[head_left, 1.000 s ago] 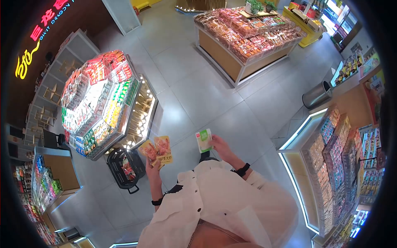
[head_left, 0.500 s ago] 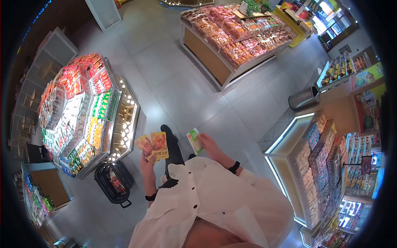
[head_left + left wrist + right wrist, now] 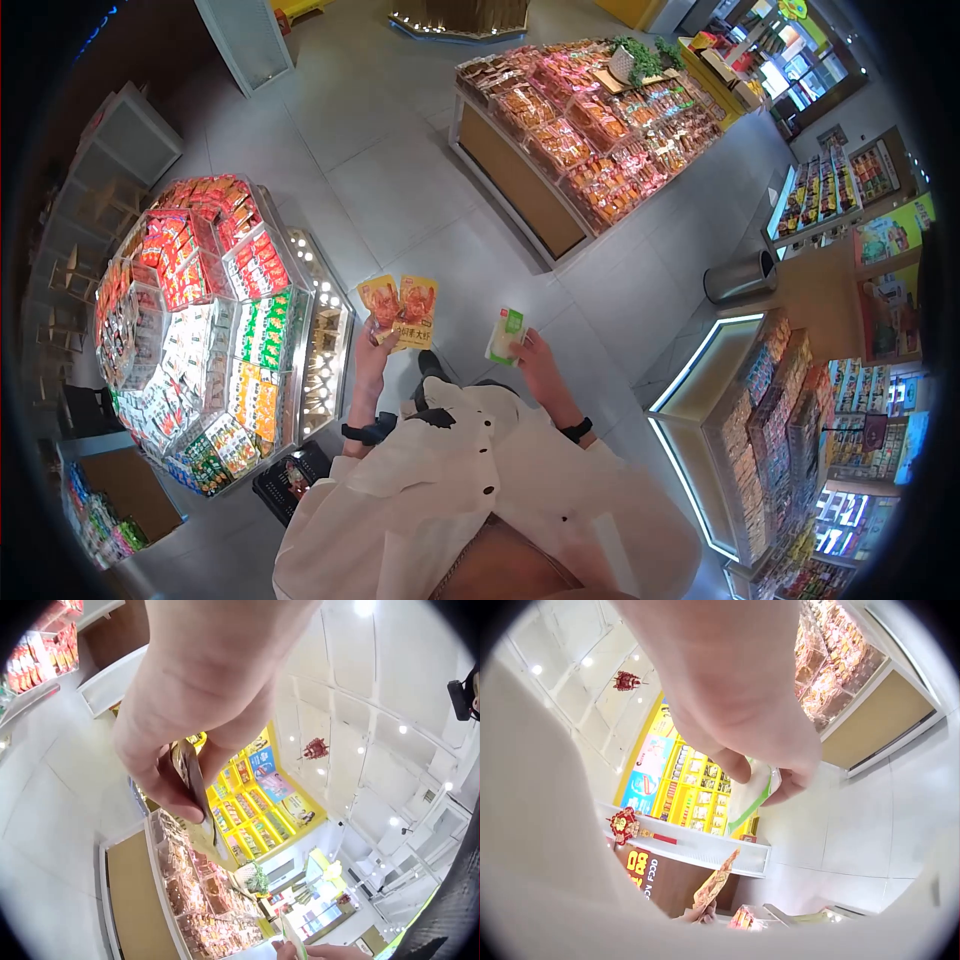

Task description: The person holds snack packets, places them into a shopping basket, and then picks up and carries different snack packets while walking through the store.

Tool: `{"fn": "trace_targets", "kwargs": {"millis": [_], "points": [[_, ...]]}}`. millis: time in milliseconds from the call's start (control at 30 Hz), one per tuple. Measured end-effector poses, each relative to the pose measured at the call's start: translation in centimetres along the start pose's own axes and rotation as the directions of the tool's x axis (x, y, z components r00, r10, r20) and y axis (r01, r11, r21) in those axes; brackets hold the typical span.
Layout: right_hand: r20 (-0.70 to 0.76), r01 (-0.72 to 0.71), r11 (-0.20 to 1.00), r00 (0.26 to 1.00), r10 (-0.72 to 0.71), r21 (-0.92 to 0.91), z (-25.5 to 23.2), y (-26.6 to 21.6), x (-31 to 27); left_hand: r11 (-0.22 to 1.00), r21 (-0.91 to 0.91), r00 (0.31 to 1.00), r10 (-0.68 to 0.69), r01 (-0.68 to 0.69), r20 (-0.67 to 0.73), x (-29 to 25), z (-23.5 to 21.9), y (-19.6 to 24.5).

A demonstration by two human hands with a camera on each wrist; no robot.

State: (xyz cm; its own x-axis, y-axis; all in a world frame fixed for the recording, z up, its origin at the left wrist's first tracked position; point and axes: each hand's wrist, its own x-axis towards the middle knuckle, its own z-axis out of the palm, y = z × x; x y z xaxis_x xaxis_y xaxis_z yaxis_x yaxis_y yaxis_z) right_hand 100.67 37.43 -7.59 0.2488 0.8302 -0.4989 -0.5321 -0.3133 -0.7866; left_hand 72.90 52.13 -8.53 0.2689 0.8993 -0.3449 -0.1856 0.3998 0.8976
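Note:
My left hand (image 3: pixel 371 358) pinches two yellow-orange snack packets (image 3: pixel 404 312) at their lower left edge, held fanned side by side in the head view. A green and white packet (image 3: pixel 507 335) is gripped at its right side by my right hand (image 3: pixel 541 368). In the left wrist view the fingers of the left hand (image 3: pixel 202 705) close on a packet (image 3: pixel 196 784) seen nearly edge-on. The right wrist view shows the right hand (image 3: pixel 739 697) pinching the white packet with a green stripe (image 3: pixel 751 802). The two hands stand apart over the floor.
A tiered octagonal display (image 3: pixel 186 340) stands on the left, with a black basket (image 3: pixel 290 484) partly behind it. Ahead is a large bin of packaged snacks (image 3: pixel 600 130). A lit shelf unit (image 3: pixel 740 430) and a metal trash bin (image 3: pixel 740 277) are on the right.
The packets and both hands appear higher in the head view, the green packet farther right. The octagonal display looks nearer, and the basket is now partly covered. Both hands keep their holds.

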Motion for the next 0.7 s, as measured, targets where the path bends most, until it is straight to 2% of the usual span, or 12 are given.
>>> {"fn": "trace_targets", "kwargs": {"millis": [67, 200, 233, 267, 333, 367, 433, 467, 533, 567, 633, 700], "points": [[-0.083, 0.079, 0.997, 0.994, -0.077, 0.018, 0.6, 0.8, 1.5, 0.998, -0.01, 0.998, -0.055, 0.055, 0.02, 2.5, -0.5, 0.6], [-0.108, 0.066, 0.996, 0.992, -0.06, 0.056, -0.6, 0.9, 4.6, 0.994, 0.087, 0.996, -0.068, 0.063, 0.056, 6.2, -1.1, 1.3], [-0.121, 0.029, 0.992, 0.993, -0.014, 0.122, 0.1, 0.0, 5.0, 0.995, 0.098, 1.0, -0.02, 0.019, 0.008, 7.2, -1.3, 0.6], [-0.141, 0.049, 0.988, 0.99, -0.029, 0.146, -0.7, 0.5, 6.4, 0.989, 0.114, 0.994, -0.092, 0.097, -0.052, 7.4, -0.7, 2.4], [-0.082, 0.156, 0.968, 0.981, -0.175, -0.195, -2.3, 1.2, 9.6, 0.979, 0.185, 0.994, -0.065, 0.081, -0.09, 9.6, -1.7, 1.7], [-0.003, 0.135, 0.967, 0.99, -0.139, -0.215, -1.6, 0.8, 11.4, 0.967, 0.226, 0.988, -0.094, 0.119, -0.12, 10.1, -1.5, 3.0], [-0.042, 0.182, 0.783, 0.966, -0.256, -0.595, -0.3, -0.6, 14.0, 0.98, 0.186, 0.977, -0.029, 0.07, -0.211, 11.6, -2.2, 3.4], [-0.005, 0.182, 0.777, 0.973, -0.232, -0.603, -0.7, -0.3, 16.7, 0.984, 0.176, 0.975, 0.018, 0.022, -0.222, 12.3, -2.5, 3.5], [0.064, 0.094, 0.968, 0.995, -0.081, -0.235, -1.3, 0.0, 22.6, 0.989, 0.141, 0.955, -0.005, 0.049, -0.295, 13.2, -2.9, 4.9], [0.086, 0.081, 0.964, 0.994, -0.061, -0.253, -1.5, -0.7, 24.8, 0.995, 0.088, 0.933, -0.013, 0.047, -0.361, 13.5, -2.9, 5.4], [0.173, -0.161, 0.986, 0.973, 0.153, 0.037, 2.9, -4.6, 29.1, 0.998, 0.047, 0.877, -0.014, 0.041, -0.481, 14.5, -3.5, 4.7], [0.214, -0.159, 0.986, 0.963, 0.166, -0.046, 6.1, -8.2, 32.9, 1.0, -0.01, 0.819, -0.017, 0.014, -0.574, 14.9, -2.6, 6.0]]}}
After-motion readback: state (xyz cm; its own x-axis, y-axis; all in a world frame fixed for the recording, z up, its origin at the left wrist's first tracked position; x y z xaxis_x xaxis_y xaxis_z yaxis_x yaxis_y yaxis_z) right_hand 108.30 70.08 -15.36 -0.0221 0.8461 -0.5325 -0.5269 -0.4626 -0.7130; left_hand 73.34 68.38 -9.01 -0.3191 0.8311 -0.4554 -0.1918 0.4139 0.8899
